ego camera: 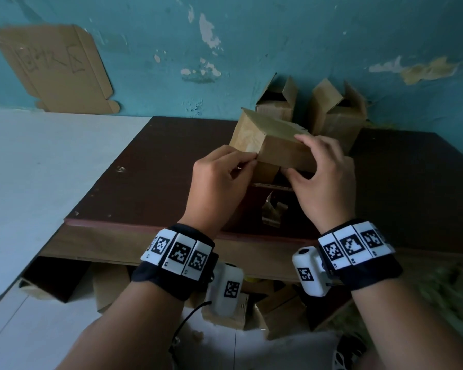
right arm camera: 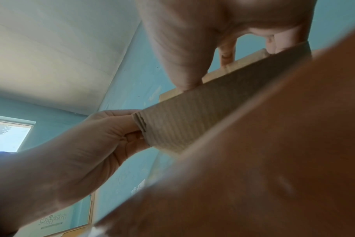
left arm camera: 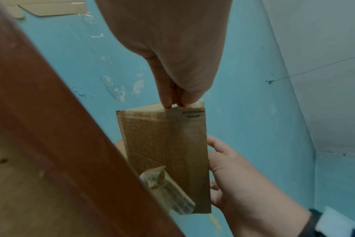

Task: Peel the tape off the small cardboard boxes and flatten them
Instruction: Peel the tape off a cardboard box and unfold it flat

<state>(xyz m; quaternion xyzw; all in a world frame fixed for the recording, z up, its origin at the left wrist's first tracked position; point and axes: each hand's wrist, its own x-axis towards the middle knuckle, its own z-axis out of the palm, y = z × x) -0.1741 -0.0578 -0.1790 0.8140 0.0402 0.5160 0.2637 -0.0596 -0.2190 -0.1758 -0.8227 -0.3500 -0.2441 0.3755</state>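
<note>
I hold a small brown cardboard box (ego camera: 278,145) in both hands above the dark table (ego camera: 145,182). My left hand (ego camera: 253,160) pinches the tape end at the box's near left corner. In the left wrist view its fingertips (left arm camera: 168,104) nip the edge of the tape band (left arm camera: 184,144) running down the box (left arm camera: 152,144). My right hand (ego camera: 294,156) grips the box's right end, fingers on top and thumb underneath. The right wrist view shows the box (right arm camera: 192,120) with the left hand (right arm camera: 111,128) pinching its corner.
Two opened cardboard boxes (ego camera: 277,102) (ego camera: 334,113) stand at the table's back by the blue wall. A crumpled strip of tape (ego camera: 273,212) lies on the table under my hands. A flat cardboard sheet (ego camera: 56,68) is on the wall. More cardboard (ego camera: 278,316) lies under the table.
</note>
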